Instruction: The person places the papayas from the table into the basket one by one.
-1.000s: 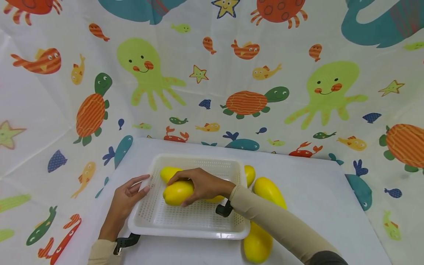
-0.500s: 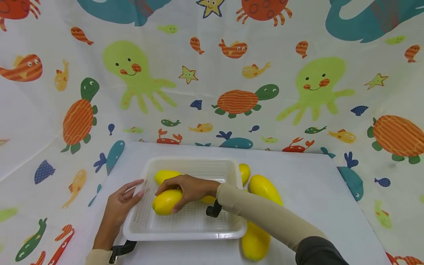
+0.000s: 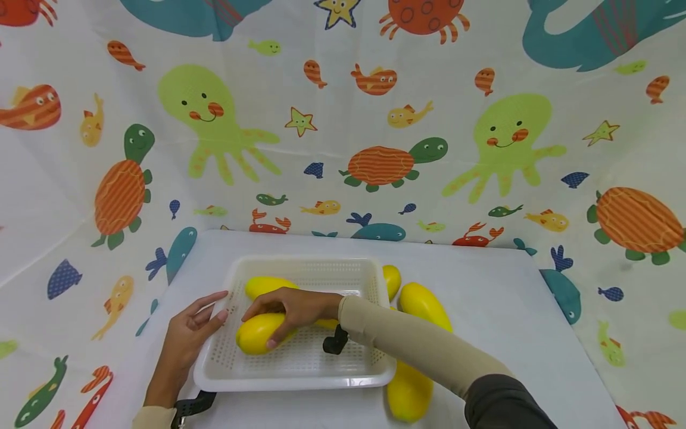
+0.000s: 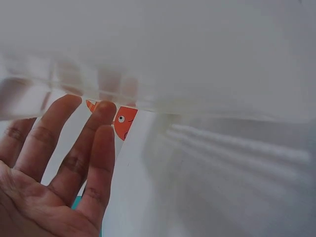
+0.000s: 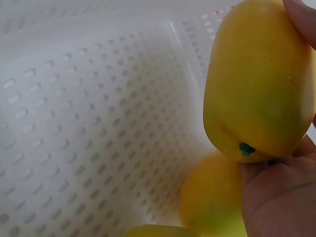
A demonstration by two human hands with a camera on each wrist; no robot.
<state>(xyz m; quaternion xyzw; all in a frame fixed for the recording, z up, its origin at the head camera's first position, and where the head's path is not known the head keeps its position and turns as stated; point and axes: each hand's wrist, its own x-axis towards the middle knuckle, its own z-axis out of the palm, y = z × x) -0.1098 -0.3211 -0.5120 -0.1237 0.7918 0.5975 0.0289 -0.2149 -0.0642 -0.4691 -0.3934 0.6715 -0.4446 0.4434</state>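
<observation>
In the head view a white perforated plastic basket point(image 3: 289, 380) stands on the white table. My right hand point(image 3: 300, 307) grips a smooth yellow mango-like fruit point(image 3: 257, 335) inside its left half, thumb on the near side and fingers over the top. The right wrist view shows the held fruit's small green stem spot and another yellow fruit point(image 5: 212, 197) below it. Behind the right hand lies a second yellow fruit point(image 3: 268, 285) in the basket; a third point(image 3: 328, 323) is mostly hidden under the wrist. My left hand point(image 3: 184, 336) rests at the basket's left rim, fingers extended, fingertips at the edge.
Several more yellow fruits lie on the table to the basket's right, one at the back point(image 3: 392, 280), one farther right point(image 3: 426, 305) and one in front point(image 3: 409, 390), partly under the right sleeve. A sea-animal printed cloth point(image 3: 343, 137) hangs behind the table.
My right hand has carried the held fruit left and nearer to me, lower in the basket. The left hand has stayed at the rim. The head view has shifted slightly.
</observation>
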